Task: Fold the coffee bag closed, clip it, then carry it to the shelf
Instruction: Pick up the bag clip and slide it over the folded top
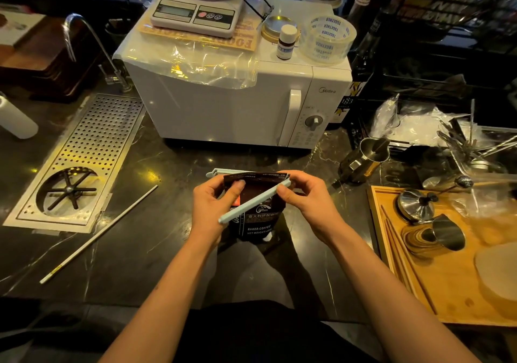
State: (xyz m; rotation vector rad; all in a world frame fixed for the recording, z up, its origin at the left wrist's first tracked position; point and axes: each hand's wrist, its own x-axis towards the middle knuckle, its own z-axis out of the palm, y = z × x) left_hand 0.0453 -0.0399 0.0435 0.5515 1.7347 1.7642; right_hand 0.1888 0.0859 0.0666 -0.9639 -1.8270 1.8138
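Note:
A dark brown coffee bag (258,217) stands upright on the black marble counter, its top folded over. My left hand (211,209) grips the bag's upper left side, thumb pressed on the fold. A pale blue bag clip (253,202) is hinged wide apart: one arm lies behind the bag's top, the other slants down across its front. My right hand (303,199) pinches the clip at its hinge end by the bag's upper right corner. No shelf is identifiable.
A white microwave (237,97) stands just behind the bag, carrying a scale, tape roll and small bottle. A perforated drip tray (92,150) and a white rod (98,234) lie left. Right: a steel pitcher (373,153) and a wooden tray (436,287) with metal jiggers.

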